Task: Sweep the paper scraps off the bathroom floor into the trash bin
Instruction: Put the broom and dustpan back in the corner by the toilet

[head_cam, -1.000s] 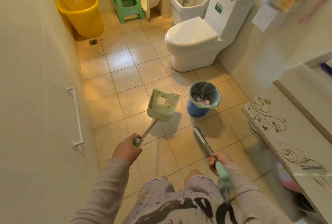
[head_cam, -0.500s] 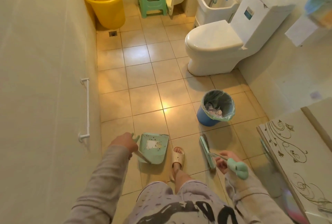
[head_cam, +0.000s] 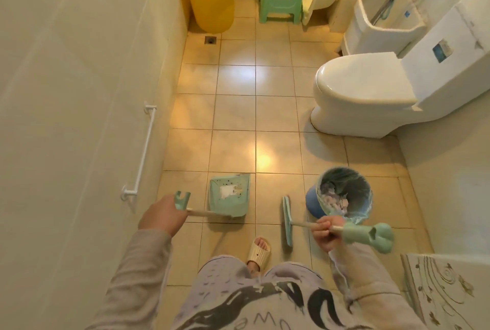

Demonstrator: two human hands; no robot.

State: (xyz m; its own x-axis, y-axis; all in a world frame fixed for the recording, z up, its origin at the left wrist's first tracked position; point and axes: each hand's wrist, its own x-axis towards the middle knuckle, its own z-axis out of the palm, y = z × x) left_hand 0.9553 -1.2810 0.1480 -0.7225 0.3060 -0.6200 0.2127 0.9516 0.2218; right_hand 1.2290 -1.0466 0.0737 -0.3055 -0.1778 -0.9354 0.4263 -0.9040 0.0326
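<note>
Paper scraps (head_cam: 334, 198) fill the trash bin (head_cam: 313, 203). Just left of its rim is the broom (head_cam: 287, 219), gripped by the right hand (head_cam: 327, 233). Farther left, the left hand (head_cam: 161, 215) grips the dustpan (head_cam: 229, 194). Open floor tiles (head_cam: 233, 112) stretch beyond.

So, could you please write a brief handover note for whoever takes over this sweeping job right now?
Left hand grips the handle of the dustpan, which sits low on the tiles, left of the slippered foot.
Right hand grips the handle of the broom; its head is down at the floor beside the trash bin.
Done: paper scraps lie in the lined bin, and no loose ones show on the visible tiles.
Left: a white patch shows inside the pan; I cannot tell whether it is a scrap or stuck on. Check it, and probably check the floor out of view.
</note>
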